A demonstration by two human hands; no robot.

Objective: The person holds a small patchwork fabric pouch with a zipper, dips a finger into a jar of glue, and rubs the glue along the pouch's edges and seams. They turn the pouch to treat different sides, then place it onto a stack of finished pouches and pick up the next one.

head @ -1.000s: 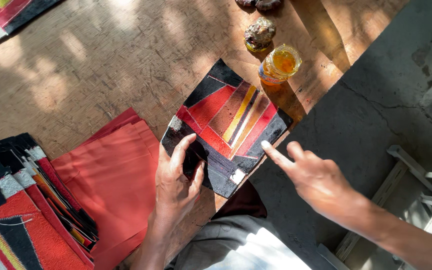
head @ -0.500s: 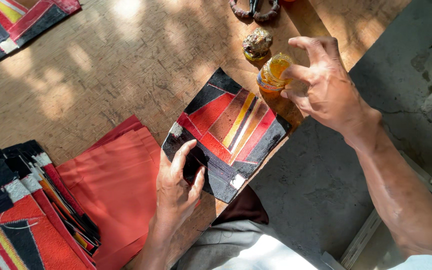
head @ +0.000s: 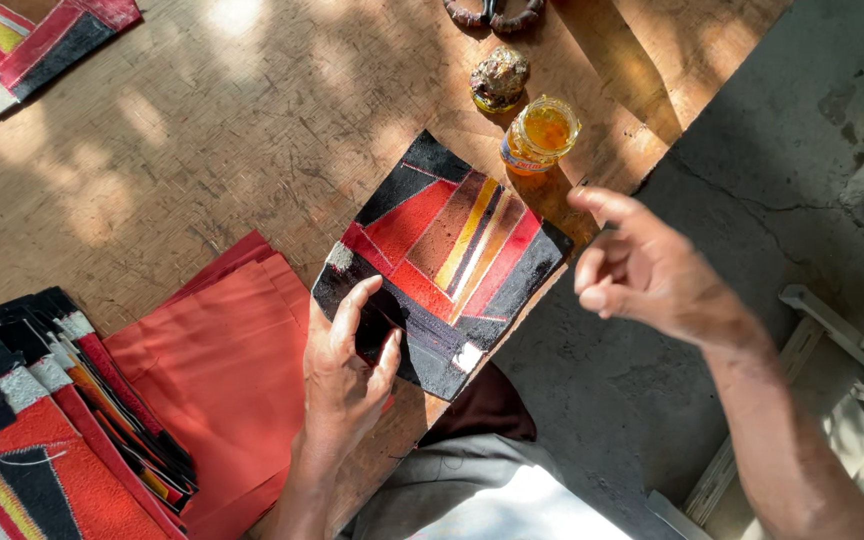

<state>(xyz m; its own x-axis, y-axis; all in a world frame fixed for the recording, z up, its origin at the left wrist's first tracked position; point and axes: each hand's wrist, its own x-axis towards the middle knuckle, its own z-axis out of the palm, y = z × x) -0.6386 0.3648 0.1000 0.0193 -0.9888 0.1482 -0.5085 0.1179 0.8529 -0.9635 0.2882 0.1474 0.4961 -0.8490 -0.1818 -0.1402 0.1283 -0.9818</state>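
Black, red and yellow striped patchwork fabric square [head: 442,265] at frame centre on wooden board [head: 202,140], left hand [head: 344,372] pressing flat its lower-left corner, right hand [head: 642,268] loosely curled, empty, hovering at its right, small open glass jar of amber liquid [head: 540,133] above.

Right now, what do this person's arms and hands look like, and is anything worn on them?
Both are bare: the left hand and right hand show no gloves, rings or watch, and no sleeves cover either forearm. Fingernails are short. Dappled sunlight and shadow fall across them.
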